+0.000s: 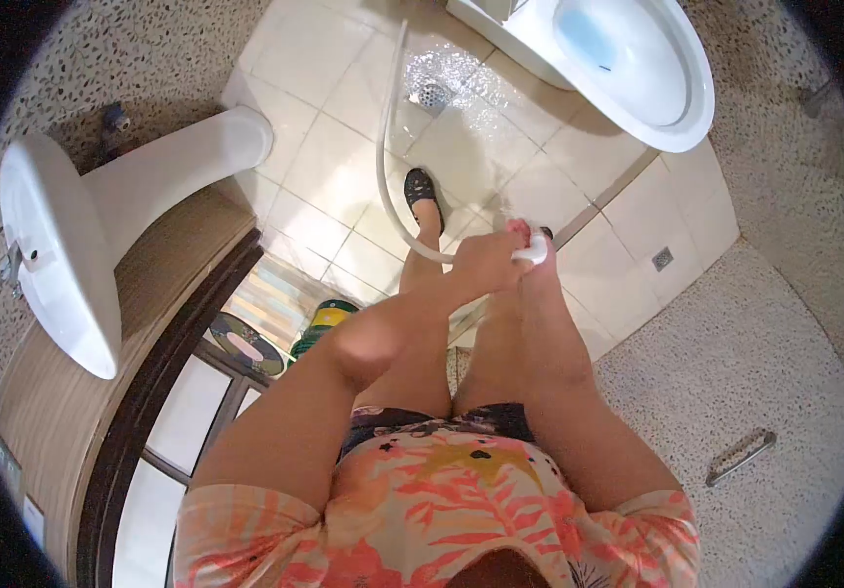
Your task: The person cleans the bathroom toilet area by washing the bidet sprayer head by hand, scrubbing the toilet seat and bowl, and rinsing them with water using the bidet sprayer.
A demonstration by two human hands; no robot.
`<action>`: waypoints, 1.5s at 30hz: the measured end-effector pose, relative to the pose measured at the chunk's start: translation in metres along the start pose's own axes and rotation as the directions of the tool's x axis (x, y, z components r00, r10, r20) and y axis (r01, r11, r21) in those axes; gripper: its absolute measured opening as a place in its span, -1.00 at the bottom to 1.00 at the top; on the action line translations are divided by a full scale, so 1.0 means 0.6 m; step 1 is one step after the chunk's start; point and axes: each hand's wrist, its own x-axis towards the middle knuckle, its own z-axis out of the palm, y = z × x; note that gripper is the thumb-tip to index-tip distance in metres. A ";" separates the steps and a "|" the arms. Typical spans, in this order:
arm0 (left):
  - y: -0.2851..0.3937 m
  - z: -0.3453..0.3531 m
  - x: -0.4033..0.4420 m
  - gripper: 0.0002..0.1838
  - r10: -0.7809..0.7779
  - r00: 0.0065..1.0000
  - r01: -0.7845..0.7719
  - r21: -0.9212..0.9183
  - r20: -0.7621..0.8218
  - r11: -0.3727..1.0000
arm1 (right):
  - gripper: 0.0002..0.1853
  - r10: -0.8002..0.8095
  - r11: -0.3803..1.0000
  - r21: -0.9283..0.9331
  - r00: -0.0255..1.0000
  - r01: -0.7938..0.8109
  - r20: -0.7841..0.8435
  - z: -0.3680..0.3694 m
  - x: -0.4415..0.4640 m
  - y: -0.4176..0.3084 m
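A white shower head [534,251] sits at the end of a pale hose [383,167]. My left hand [489,263] is closed around its handle, where the hose enters the grip. My right hand [538,274] is right beside the shower head, overlapping it in view; its fingers are partly hidden and blurred. Pinkish fingertips show above the head, but whose hand they belong to is unclear. One foot in a black perforated shoe [420,186] stands on the tiles, and a bit of another dark shoe shows behind my hands.
Wet, glistening tiles [461,108] surround a round drain [432,95]. A white toilet [672,127] stands at the upper right, a pedestal sink [69,265] at the left. Beside the doorway are a green-and-yellow container [329,316] and a round patterned mat [246,343]. A raised tiled edge [603,201] runs diagonally.
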 end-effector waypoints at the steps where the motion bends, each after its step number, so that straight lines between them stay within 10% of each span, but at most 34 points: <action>1: 0.000 -0.006 -0.013 -0.59 -0.031 0.993 0.031 0.006 0.113 1.000 | -0.64 0.011 1.000 -0.011 0.999 -0.010 0.047 -0.002 -0.009 0.004; 8: 0.012 -0.036 -0.083 -0.67 0.164 0.981 -0.148 -0.146 0.103 0.978 | -0.62 -0.209 0.976 0.005 0.939 0.219 -0.272 0.069 -0.035 -0.029; 13: -0.054 -0.069 -0.046 -0.61 -0.082 0.991 0.043 -0.343 -0.102 0.939 | -0.67 -0.039 0.991 -0.134 0.996 0.027 -0.082 0.123 -0.026 -0.028; 21: -0.186 -0.428 0.050 -0.53 -0.347 0.546 0.053 -0.382 -0.762 0.923 | -0.81 -0.120 0.707 -0.700 0.959 -0.099 -0.257 0.229 -0.008 -0.035; 24: -0.222 -0.583 0.062 -0.68 -0.481 0.462 -0.305 -0.643 -0.745 0.703 | -0.82 -0.179 0.568 -0.815 0.950 -0.112 -0.255 0.276 -0.006 -0.075; 31: -0.202 -0.785 0.008 -0.64 -0.516 0.277 -0.322 -0.584 -0.811 0.745 | -0.76 -0.151 0.335 -0.936 0.974 -0.112 -0.171 0.334 0.049 -0.139; 38: -0.165 -0.746 0.068 -0.72 -0.605 0.415 -0.155 -0.708 -0.680 0.689 | -0.73 -0.068 0.071 -0.996 0.996 -0.052 -0.057 0.328 0.127 -0.217; 40: -0.187 -0.719 0.108 -0.66 -0.523 0.577 -0.476 -0.779 -0.627 0.408 | -0.74 -0.032 0.053 -0.995 0.996 -0.083 -0.085 0.328 0.133 -0.255; 45: -0.127 -0.645 0.119 -0.62 -0.547 0.622 -0.367 -0.825 -0.561 0.429 | -0.73 -0.074 -0.146 -0.982 0.991 -0.123 -0.114 0.295 0.156 -0.358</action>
